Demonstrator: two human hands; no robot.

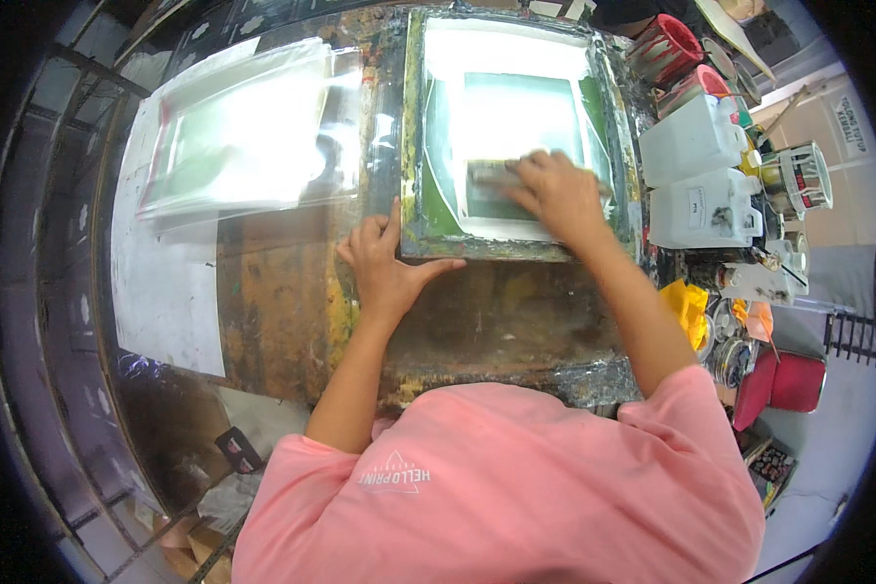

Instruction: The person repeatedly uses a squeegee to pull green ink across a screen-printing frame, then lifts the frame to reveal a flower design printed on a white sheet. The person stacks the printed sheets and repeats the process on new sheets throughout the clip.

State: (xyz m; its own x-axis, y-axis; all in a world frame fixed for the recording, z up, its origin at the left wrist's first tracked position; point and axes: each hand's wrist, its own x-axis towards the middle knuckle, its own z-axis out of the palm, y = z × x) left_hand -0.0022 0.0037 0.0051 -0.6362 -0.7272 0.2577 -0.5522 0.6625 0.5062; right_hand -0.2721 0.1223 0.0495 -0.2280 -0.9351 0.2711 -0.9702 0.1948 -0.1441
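Bar, dull, straight-edged and grey-brown [492, 177], lies over the green-bordered mesh [440, 216] of a paint-stained rectangular frame [412, 146], its long axis running left to right, across the frame's longer, away-from-body direction. It sits toward the near end of the mesh, forward of the person's pink-shirted torso [516, 477]. The right hand [563, 200] is the nearer: its fingers appear curled over the bar in a grasp, though blur hides the exact grip. The left hand [384, 261] stands apart from the bar, outside the near left corner of the frame; it is unclenched, forefinger pointing up along the left rail and thumb stretched along the near one, so that the two bracket the corner.

Surroundings, as seen from where I stand: the frame's rails bound the bar to left, right and near side. Close beyond the right rail are two translucent white plastic jugs [693, 146], with red-smeared paint cans [664, 49] farther off. Leftward on the worn, brown-stained bench [277, 302], well apart from the bar, glossy clear plastic sheeting [238, 136] overlies a white paper sheet [165, 302]. Glare washes out much of the mesh, and whatever lies beneath it cannot be told.
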